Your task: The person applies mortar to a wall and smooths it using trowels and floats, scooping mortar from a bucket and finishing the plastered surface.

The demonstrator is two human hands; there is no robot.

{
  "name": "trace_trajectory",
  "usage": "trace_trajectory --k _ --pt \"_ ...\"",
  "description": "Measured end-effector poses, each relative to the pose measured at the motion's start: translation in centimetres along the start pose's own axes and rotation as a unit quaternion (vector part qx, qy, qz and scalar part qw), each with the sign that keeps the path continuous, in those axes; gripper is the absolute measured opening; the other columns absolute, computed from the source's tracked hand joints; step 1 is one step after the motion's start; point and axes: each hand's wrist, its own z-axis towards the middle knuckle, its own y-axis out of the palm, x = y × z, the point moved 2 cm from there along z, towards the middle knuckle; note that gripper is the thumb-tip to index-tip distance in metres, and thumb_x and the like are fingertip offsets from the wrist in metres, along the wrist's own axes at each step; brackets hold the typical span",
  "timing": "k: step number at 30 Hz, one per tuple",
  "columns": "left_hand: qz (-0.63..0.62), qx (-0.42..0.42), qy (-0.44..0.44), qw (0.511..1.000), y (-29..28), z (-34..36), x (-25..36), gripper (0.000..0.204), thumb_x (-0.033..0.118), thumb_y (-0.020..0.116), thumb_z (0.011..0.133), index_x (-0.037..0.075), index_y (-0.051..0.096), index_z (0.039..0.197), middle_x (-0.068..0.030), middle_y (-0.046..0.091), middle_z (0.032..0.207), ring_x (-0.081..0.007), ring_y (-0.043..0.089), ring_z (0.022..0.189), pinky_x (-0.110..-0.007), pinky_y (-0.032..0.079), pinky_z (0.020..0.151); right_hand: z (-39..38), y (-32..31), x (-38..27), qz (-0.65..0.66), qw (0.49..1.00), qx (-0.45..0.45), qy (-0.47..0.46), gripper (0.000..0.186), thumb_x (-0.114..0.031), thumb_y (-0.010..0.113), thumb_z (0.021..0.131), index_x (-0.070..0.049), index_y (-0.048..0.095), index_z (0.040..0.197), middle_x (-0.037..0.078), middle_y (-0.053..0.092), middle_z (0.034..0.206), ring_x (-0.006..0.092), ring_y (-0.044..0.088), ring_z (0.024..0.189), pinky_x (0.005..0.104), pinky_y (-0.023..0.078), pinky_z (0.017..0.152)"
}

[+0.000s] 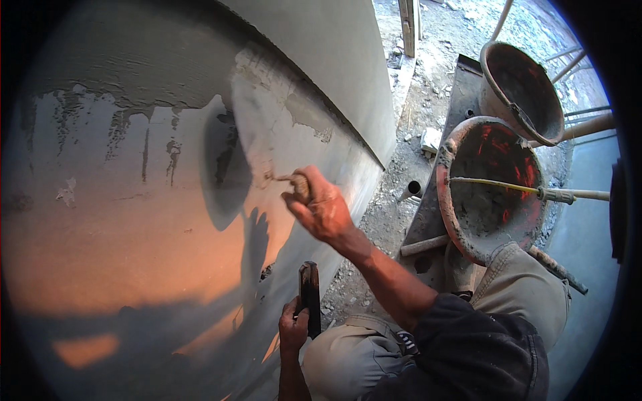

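My right hand point(321, 207) is closed round the handle of a trowel point(259, 144), held up against the wall at its middle. The trowel's blade is pale with mortar and lies close to the surface; whether it touches cannot be told. Its oval shadow falls just to the left. Lower down, my left hand point(293, 329) grips a dark float point(309, 294) seen nearly edge-on, close to the wall and beside my knee. Wet grey plaster point(147, 60) covers the upper wall point(134, 214), with drips running down from its ragged lower edge.
To the right, two mortar-caked buckets, one nearer point(449, 194) and one farther point(491, 87), stand on a dark plank point(435, 174). A yellowish rod with a grey fitting point(555, 194) crosses the nearer bucket. Rubble ground point(374, 234) and poles lie beyond. A ledge point(328, 60) projects above the wall.
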Motion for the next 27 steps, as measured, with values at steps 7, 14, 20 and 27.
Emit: trace_trajectory --k 7,14,20,27 --pt "-0.013 -0.012 0.005 1.000 0.1 0.4 -2.1 0.044 0.015 0.061 0.087 0.001 0.063 0.129 -0.0170 0.065 0.109 -0.0287 0.064 0.105 -0.038 0.049 0.094 6.2 -2.8 5.2 -0.163 0.970 0.148 -0.102 0.028 -0.015 0.070 0.088 -0.008 0.056 0.111 0.016 0.064 0.095 0.0391 0.064 0.088 0.0469 0.053 0.073" --pt "0.009 -0.016 0.021 1.000 0.5 0.2 -2.7 0.043 0.015 0.061 0.088 0.000 0.064 0.128 -0.0174 0.065 0.109 -0.0294 0.065 0.104 -0.038 0.049 0.093 7.7 -2.7 10.0 -0.192 0.965 0.144 -0.107 0.028 -0.012 0.069 0.090 -0.004 0.053 0.112 0.020 0.060 0.097 0.0439 0.061 0.088 0.0479 0.050 0.074" --pt "0.021 -0.022 0.047 0.998 0.7 1.4 -2.0 0.040 0.016 0.060 0.088 0.000 0.064 0.125 -0.0188 0.065 0.107 -0.0315 0.064 0.103 -0.039 0.049 0.093 -0.9 -1.4 16.9 -0.148 0.984 0.097 0.025 0.025 -0.011 0.067 0.091 -0.005 0.051 0.109 0.021 0.059 0.089 0.0444 0.061 0.081 0.0494 0.050 0.068" --pt "0.017 -0.032 0.034 0.999 1.0 1.5 -0.2 0.041 0.017 0.061 0.087 -0.001 0.064 0.124 -0.0218 0.065 0.108 -0.0350 0.064 0.103 -0.041 0.049 0.093 2.8 -1.7 6.0 -0.132 0.980 0.140 -0.047 0.027 -0.012 0.071 0.089 -0.005 0.055 0.109 0.018 0.060 0.088 0.0386 0.061 0.076 0.0445 0.050 0.069"
